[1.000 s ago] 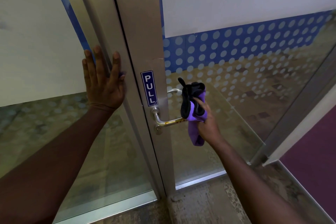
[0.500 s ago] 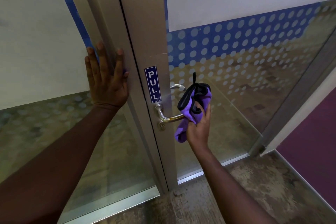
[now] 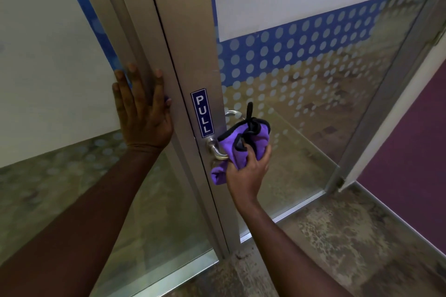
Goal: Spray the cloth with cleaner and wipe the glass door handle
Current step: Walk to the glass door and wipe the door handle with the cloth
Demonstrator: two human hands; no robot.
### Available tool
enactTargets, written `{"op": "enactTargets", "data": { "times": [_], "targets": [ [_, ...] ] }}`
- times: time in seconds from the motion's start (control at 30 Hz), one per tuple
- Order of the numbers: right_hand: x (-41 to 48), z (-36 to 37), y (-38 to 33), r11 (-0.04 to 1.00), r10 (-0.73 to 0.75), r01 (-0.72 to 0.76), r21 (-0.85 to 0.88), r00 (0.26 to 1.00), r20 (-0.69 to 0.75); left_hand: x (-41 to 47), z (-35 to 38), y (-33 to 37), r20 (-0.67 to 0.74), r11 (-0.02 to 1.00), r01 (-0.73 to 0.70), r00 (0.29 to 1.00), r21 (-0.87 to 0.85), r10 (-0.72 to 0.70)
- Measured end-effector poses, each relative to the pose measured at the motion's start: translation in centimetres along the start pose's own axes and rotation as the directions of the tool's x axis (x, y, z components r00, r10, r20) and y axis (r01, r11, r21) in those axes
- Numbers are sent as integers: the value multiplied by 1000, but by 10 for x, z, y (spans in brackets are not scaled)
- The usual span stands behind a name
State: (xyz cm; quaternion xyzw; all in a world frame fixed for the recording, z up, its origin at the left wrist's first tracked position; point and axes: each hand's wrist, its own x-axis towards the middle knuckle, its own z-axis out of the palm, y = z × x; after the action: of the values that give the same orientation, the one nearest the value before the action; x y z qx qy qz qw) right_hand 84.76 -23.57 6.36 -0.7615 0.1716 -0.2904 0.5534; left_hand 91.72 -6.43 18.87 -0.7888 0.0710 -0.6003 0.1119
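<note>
A purple cloth (image 3: 243, 142) with black trim is bunched around the metal lever handle (image 3: 214, 149) of the glass door. My right hand (image 3: 248, 171) grips the cloth from below and presses it on the lever, close to the handle's base. Most of the lever is hidden under the cloth. My left hand (image 3: 142, 113) lies flat, fingers spread, against the fixed aluminium frame (image 3: 135, 38) left of the door edge. No spray bottle is in view.
A blue PULL sticker (image 3: 202, 113) sits on the door stile (image 3: 185, 31) just above the handle. The glass panel (image 3: 313, 79) carries a blue dotted band and frosted film. A second handle (image 3: 233, 113) shows through the glass. Mottled floor (image 3: 337, 236) below, purple wall (image 3: 410, 152) right.
My right hand has slid the cloth along the lever toward the door stile, and its grip has turned to come from below. My left hand stays flat on the frame.
</note>
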Motion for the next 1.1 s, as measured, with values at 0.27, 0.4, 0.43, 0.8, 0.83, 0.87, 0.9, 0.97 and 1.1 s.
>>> {"op": "enactTargets", "data": {
  "times": [0.27, 0.4, 0.43, 0.8, 0.83, 0.87, 0.9, 0.97, 1.1],
  "targets": [
    [-26, 29, -11, 999, -1, -1, -51, 999, -53, -1, 2, -1, -28, 1000, -12, 1000, -4, 12],
    [-27, 37, -14, 997, 0, -7, -82, 996, -84, -1, 2, 0, -32, 1000, -14, 999, -16, 13],
    [-29, 39, -15, 996, -9, 0, -87, 995, -96, -1, 1, 0, -32, 1000, -13, 999, -18, 12],
    [-40, 57, -24, 985, -24, -7, -174, 985, -172, 0, 1, -2, -35, 1000, -12, 999, -22, 11],
    [-41, 59, -24, 985, -21, -9, -171, 985, -173, 0, 1, -2, -31, 1000, -11, 999, -25, 10],
    [-43, 61, -25, 985, -20, -11, -170, 984, -175, 0, 2, -1, -28, 1000, -11, 1000, -28, 10],
    [-44, 63, -26, 985, -22, -9, -171, 983, -182, 0, 2, -1, -29, 999, -12, 1000, -31, 11],
    [-48, 67, -27, 984, -37, 2, -177, 980, -193, 0, 3, -2, -35, 1000, -12, 999, -29, 11],
    [-54, 74, -27, 984, -51, 16, -178, 980, -194, -1, 4, -3, -26, 1000, -19, 999, -22, 18]
  ]
}}
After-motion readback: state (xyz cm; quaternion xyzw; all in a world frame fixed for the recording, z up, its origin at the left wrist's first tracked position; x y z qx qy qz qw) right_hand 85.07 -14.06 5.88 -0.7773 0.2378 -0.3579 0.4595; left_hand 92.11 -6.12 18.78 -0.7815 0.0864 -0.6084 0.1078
